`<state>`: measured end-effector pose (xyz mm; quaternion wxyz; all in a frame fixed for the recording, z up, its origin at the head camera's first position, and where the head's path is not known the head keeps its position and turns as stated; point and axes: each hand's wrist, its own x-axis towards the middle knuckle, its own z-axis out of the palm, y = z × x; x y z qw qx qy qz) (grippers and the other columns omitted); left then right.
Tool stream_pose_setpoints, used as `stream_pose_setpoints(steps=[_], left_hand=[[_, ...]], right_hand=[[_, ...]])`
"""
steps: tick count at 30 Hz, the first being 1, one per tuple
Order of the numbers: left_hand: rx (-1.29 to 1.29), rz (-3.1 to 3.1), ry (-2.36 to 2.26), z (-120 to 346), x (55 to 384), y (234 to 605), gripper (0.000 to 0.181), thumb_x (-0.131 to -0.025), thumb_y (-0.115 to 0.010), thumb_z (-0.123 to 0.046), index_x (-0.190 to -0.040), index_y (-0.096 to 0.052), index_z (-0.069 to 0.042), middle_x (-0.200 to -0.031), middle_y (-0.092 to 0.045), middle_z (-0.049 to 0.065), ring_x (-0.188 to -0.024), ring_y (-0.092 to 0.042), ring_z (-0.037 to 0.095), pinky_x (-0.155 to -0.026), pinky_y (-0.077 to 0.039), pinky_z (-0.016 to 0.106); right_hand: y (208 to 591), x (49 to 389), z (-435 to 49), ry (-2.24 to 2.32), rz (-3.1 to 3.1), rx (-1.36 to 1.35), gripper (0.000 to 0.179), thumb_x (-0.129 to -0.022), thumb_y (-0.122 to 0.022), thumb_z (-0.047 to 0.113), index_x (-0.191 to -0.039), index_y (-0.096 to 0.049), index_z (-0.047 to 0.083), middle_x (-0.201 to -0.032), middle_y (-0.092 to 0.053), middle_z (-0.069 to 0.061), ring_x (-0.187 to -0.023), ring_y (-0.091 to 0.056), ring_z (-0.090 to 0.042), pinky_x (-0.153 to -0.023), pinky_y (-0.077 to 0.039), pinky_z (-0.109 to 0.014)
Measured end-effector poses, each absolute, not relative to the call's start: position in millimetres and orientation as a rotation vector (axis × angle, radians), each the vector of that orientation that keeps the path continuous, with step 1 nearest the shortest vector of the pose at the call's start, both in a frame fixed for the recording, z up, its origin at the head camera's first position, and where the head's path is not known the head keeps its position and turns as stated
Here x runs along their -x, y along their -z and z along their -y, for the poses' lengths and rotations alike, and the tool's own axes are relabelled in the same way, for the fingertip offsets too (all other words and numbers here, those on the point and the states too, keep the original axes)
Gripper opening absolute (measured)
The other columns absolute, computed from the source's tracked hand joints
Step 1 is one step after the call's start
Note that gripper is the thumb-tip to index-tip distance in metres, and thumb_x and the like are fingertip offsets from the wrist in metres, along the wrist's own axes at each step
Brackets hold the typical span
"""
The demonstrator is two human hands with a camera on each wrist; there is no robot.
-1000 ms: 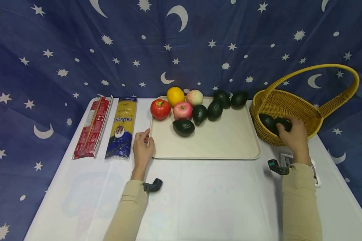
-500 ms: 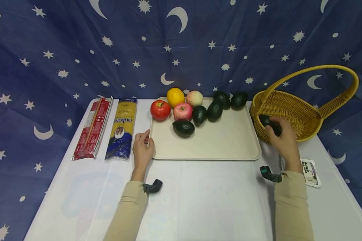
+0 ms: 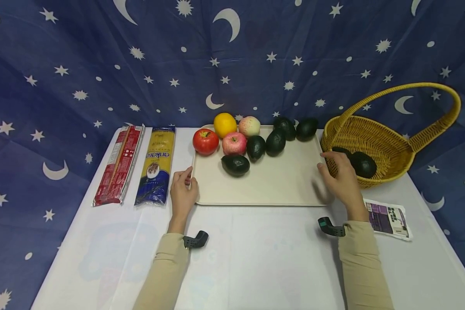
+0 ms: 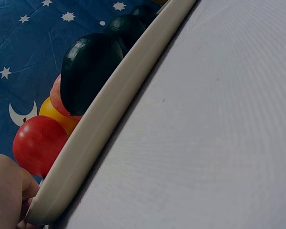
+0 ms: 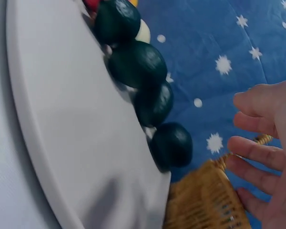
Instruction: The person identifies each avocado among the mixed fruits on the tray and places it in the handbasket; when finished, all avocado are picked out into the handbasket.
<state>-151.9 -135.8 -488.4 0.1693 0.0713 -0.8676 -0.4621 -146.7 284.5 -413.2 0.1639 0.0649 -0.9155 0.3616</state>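
Across the white surface, the left hand pinches the cream rectangular tray by its edge, while the right hand, fingers parted and empty, hovers near the yellow wicker basket, dark-green egg-shaped avocados lying in both, probably best cupped round their widest part.

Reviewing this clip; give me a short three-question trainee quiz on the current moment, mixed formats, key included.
1. Count: How many dark green oval avocados lie on the cream rectangular tray?
2. True or false: The person's right hand is gripping an avocado.
3. Fill in: The hand at the tray end farther from the yellow wicker basket is the ____ one.

Key:
1. Five.
2. False; its fingers hold nothing.
3. Left; the left hand is at that edge.
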Motion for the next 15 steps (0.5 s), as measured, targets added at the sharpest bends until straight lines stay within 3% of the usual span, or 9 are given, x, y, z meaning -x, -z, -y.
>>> stream_pose_setpoints(steps=[7,15], left_hand=[[-0.198,2.453,1.306,136.3,152.0,488.4,0.037,-0.087,-0.055,-0.006,-0.124,-0.062,-0.005,-0.1,-0.056,0.014,-0.084,-0.055,0.025,-0.076,-0.042,0.036],[-0.197,2.465,1.303,136.5,152.1,489.9,0.037,-0.087,-0.056,-0.007,-0.124,-0.061,-0.005,-0.102,-0.056,0.014,-0.085,-0.055,0.025,-0.077,-0.042,0.035]], right_hand=[[417.9,153.6,-259.1,-1.015,2.621,-0.323,0.033,-0.089,-0.062,0.016,-0.119,-0.059,0.003,-0.121,-0.054,-0.016,-0.112,-0.05,-0.031,-0.092,-0.04,-0.049],[423.0,157.2,-227.9,-1.014,2.651,-0.45,0.037,-0.088,-0.064,0.018,-0.122,-0.057,0.004,-0.119,-0.056,-0.014,-0.108,-0.053,-0.029,-0.087,-0.046,-0.049]])
